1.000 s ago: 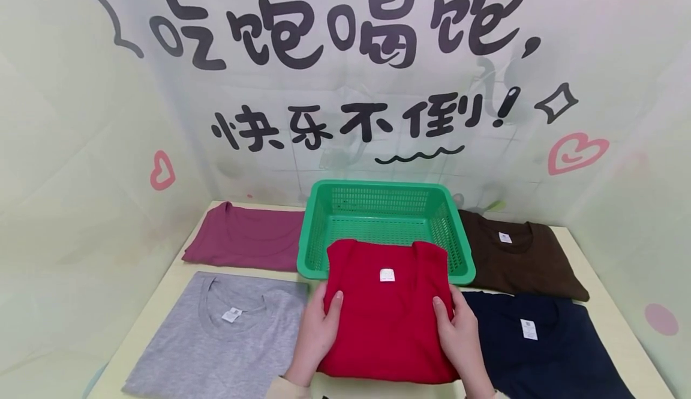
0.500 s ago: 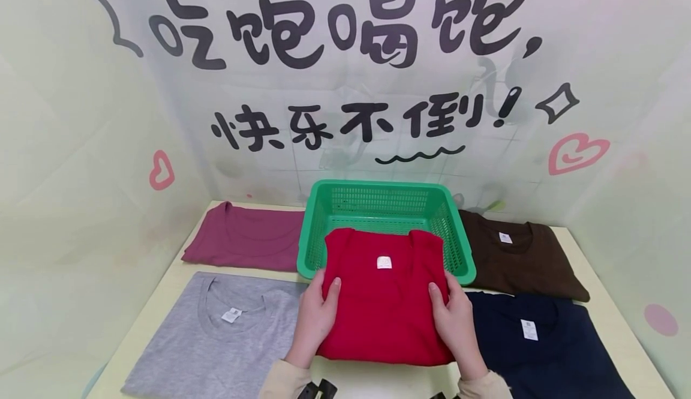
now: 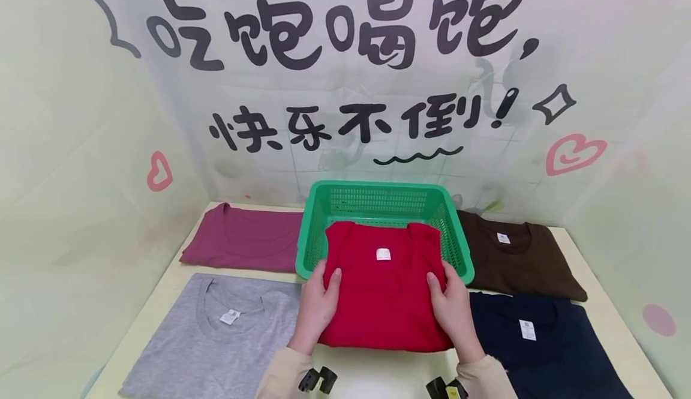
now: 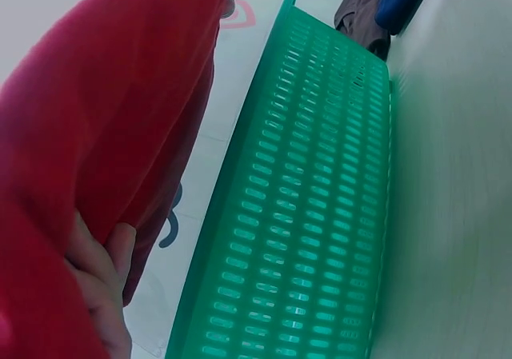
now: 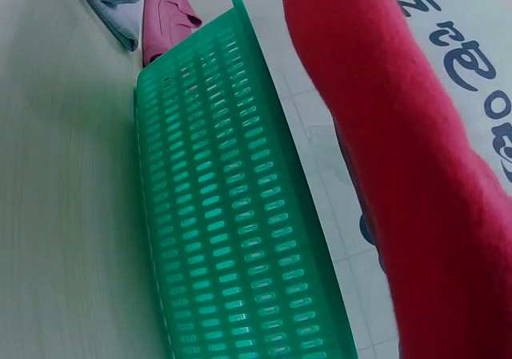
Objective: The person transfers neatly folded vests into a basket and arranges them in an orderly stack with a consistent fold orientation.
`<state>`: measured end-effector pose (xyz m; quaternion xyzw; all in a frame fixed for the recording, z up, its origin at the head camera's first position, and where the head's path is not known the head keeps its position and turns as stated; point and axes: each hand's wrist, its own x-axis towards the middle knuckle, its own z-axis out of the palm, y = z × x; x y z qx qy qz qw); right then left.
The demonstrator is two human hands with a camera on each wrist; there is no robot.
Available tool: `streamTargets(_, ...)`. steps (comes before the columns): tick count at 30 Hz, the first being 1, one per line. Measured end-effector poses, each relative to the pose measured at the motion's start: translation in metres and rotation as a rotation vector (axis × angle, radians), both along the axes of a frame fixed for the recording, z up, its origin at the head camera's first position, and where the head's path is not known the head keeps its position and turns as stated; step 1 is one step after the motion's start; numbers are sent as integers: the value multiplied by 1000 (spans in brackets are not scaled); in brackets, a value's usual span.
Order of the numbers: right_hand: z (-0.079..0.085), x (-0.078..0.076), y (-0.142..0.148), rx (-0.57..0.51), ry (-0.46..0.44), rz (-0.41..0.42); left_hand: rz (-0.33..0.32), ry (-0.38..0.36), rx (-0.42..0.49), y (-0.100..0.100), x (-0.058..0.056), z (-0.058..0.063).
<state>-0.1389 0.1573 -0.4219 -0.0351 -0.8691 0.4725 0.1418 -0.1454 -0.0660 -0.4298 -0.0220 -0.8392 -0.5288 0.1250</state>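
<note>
Backdrop (image 3: 335, 87): pale sheet, creased; black brush-style characters, pink hearts.
Counter (image 3: 378, 375): pale, faintly wood-grained, flat.
Green basket (image 3: 378, 198): plastic, rectangular, rounded corners, slotted walls, flared rim; long axis left to right, opening upward.
Grey shirt (image 3: 237, 339): heathered knit, folded flat, round neck; near left.
Navy shirt (image 3: 545, 351): dark, smooth fabric, folded flat; near right.
Red shirt (image 3: 384, 297): matte cloth, faintly fuzzy up close, folded to a near-square. Neckline points away from the person, towards the backdrop; slightly wider than deep in the head view, true long axis uncertain because of tilt. Held raised off the counter, between the two hands, its neck end overlapping the basket opening.
Brown shirt (image 3: 529, 261): folded flat, far right, beside the basket.
Plum shirt (image 3: 254, 237): folded flat, far left, beside the basket.
Left hand (image 3: 318, 303): pinching the red shirt's left side, thumb on top, fingers beneath.
Right hand (image 3: 452, 306): pinching the right side, thumb on top; fingertips hidden under the cloth.
Neck label (image 3: 383, 254): white, small, squarish, inside the red collar.
</note>
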Motion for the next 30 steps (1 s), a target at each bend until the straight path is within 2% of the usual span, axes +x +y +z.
streamTargets(9,4,-8,-2,-8,11,15,11,23,-21,-2,-10,4)
streamTargets(15,11,-12,-2,-11,-6,33,9,10,-16,-2,-15,9)
streamTargets(23,13,-21,-1,-4,-19,12,15,28,-29,-2,-23,11)
streamTargets(30,15,-34,1,0,-36,18,13,-3,-28,-1,-34,15)
